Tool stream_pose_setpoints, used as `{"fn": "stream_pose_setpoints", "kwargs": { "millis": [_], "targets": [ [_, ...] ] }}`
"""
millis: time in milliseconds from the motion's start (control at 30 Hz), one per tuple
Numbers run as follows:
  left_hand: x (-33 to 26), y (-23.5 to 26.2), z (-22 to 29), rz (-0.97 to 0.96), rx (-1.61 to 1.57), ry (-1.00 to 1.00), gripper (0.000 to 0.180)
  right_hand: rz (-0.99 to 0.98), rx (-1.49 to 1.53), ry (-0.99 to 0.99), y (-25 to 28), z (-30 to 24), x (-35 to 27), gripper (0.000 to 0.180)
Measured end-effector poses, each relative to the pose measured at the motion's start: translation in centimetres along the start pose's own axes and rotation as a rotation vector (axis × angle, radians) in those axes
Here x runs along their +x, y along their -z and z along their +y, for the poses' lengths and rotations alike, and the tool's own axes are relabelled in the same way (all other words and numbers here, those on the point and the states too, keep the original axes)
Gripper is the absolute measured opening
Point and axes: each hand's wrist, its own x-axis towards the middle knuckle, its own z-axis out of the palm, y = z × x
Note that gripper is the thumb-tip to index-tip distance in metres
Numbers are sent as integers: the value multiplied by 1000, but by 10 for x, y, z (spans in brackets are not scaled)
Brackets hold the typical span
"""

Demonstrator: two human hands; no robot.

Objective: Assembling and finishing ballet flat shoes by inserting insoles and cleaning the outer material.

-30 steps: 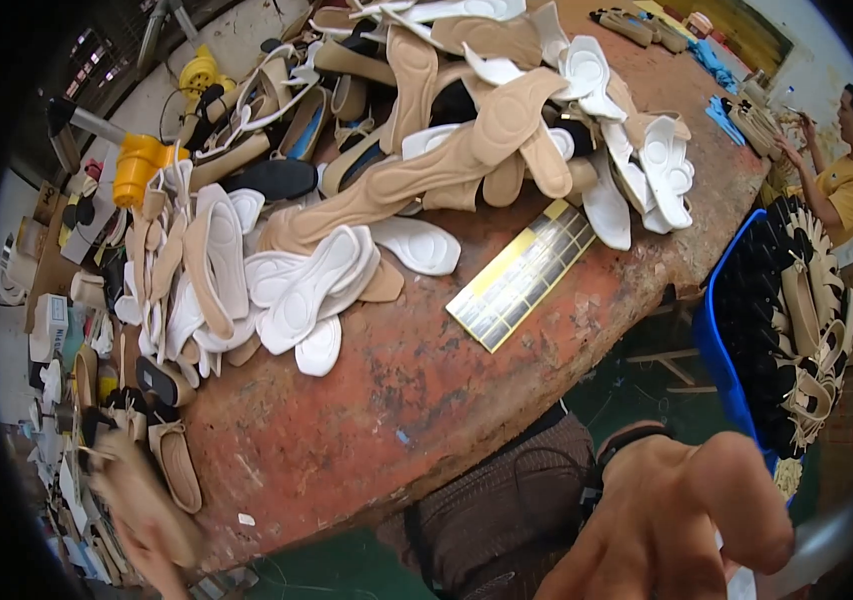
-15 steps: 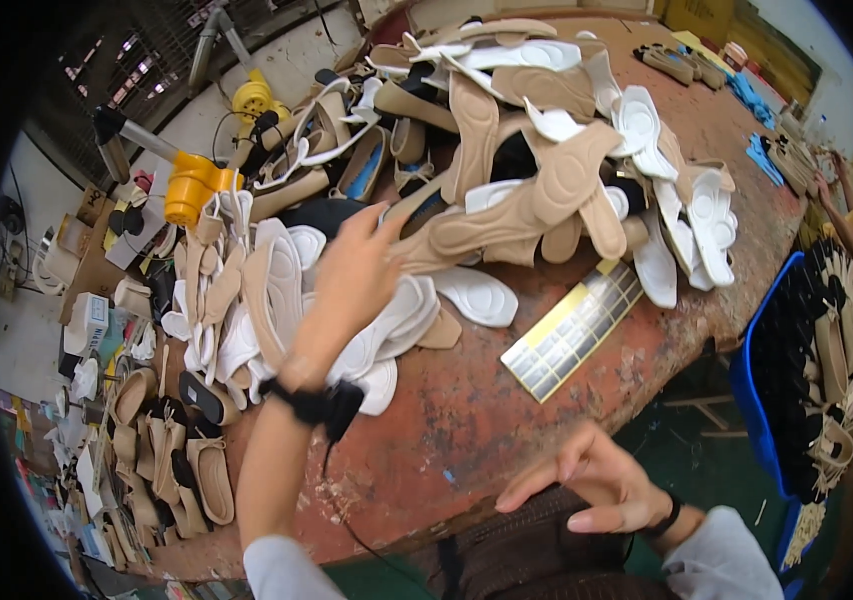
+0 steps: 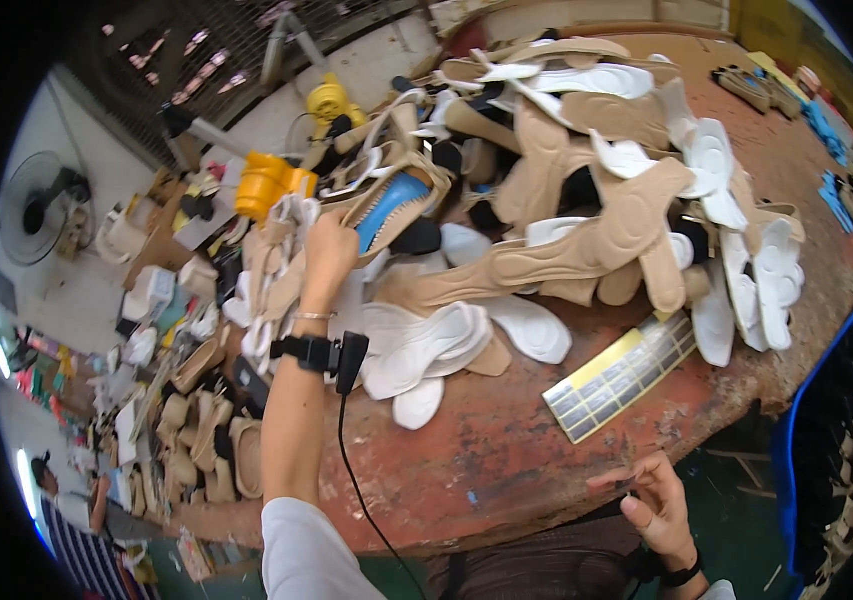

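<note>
My left hand (image 3: pixel 330 252) is closed on the end of a beige flat shoe (image 3: pixel 425 192) with a blue lining inside, lifted among the pile. White and beige padded insoles (image 3: pixel 417 340) lie heaped beside and below that hand. Over the front table edge, my right hand (image 3: pixel 662 505) is held with thumb and forefinger drawn together. Something small and dark shows at its fingertips, too small to name. A sheet of silver rectangular stickers (image 3: pixel 622 378) on yellowish backing rests on the table between that hand and the insole pile.
The worn red table (image 3: pixel 487 450) carries more shoes (image 3: pixel 202 435) at its left. Yellow machine parts (image 3: pixel 269 187) stand behind the pile. A blue-rimmed bin (image 3: pixel 797 420) of shoes is at the right. A fan (image 3: pixel 42 208) and another person (image 3: pixel 77 500) appear far left.
My left hand has reached farther into the pile and taken hold of the blue-lined shoe, raising it. My right hand's fingers have drawn together. The view has swung left.
</note>
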Motion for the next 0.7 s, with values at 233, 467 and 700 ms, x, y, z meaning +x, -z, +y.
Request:
{"fn": "stream_pose_setpoints", "kwargs": {
  "millis": [233,467,700],
  "targets": [
    [-208,86,-30,-932,-2229,697,59,-268,-304,60,-17,-15,36,23],
    [-395,42,-6,-1183,-2611,941,71,-696,-865,502,-96,-24,86,28],
    [-435,33,3,-1131,-2718,1056,70,-845,-1185,614,-125,-1,83,30]
  ]
}}
